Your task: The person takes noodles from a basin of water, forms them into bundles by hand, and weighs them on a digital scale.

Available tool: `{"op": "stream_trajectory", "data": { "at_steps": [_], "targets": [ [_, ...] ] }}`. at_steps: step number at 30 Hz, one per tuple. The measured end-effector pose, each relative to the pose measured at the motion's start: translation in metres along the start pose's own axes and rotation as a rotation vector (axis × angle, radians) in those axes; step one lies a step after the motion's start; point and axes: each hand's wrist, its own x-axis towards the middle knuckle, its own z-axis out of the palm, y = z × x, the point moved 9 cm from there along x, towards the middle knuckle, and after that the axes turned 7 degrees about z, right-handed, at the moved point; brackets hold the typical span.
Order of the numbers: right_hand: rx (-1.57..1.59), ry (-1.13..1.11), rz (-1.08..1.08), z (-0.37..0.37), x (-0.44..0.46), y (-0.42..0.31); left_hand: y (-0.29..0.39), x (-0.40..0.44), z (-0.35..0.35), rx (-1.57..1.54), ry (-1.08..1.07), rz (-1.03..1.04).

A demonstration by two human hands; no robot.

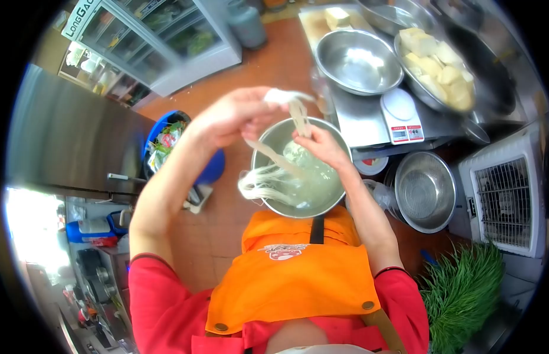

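Clearly, pale strands (299,118) run between left fingers (254,110) and right fingers (310,141).

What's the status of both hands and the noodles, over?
Left hand up, holding a blurred white strip. Right hand gripping noodles over the bowl. Some noodles overhang its rim; nothing visibly blocks the hands.

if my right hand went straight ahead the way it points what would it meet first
Your right hand would likely meet the pale strands right against it; how things line up in depth beyond is unclear.
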Motion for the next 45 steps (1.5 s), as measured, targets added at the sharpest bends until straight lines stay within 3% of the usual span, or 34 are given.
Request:
{"op": "stream_trajectory", "data": {
  "at_steps": [11,17,23,24,27,31,33,35,39,40,43,45],
  "targets": [
    [0.004,-0.018,0.167,-0.032,-0.025,0.076,0.073,-0.013,-0.023,-0.003,-0.001,0.194],
    [0.726,-0.102,0.315,-0.028,-0.044,0.099,0.057,-0.005,-0.039,0.020,0.005,0.142],
    [1.625,-0.115,0.151,-0.021,-0.037,0.090,0.024,-0.012,-0.058,0.139,0.154,0.015],
    [1.525,-0.041,0.090,-0.029,-0.034,0.088,0.019,-0.013,-0.056,0.196,0.167,-0.010],
    [1.827,0.279,0.197,-0.044,-0.026,0.105,0.006,-0.013,-0.046,0.402,0.168,-0.048],
    [2.189,0.276,0.043,-0.067,0.003,0.099,-0.011,-0.017,-0.022,0.729,0.002,-0.156],
    [1.982,0.404,-0.027,-0.079,0.010,0.090,-0.015,-0.011,-0.003,0.953,-0.117,-0.030],
    [1.643,0.501,-0.067,-0.086,0.011,0.073,-0.025,-0.009,0.010,1.065,-0.220,-0.035],
    [0.449,0.489,-0.072,-0.062,-0.002,0.002,-0.029,-0.002,0.019,1.162,-0.266,-0.001],
    [0.238,0.407,-0.215,-0.050,-0.001,-0.008,-0.027,0.000,0.019,1.197,-0.277,-0.012],
    [-0.112,0.195,-0.088,-0.023,-0.015,-0.024,-0.013,0.003,0.017,1.233,-0.252,-0.011],
    [0.235,0.051,0.052,-0.008,-0.026,-0.020,-0.004,0.004,0.016,1.257,-0.244,0.086]
  ]
}}
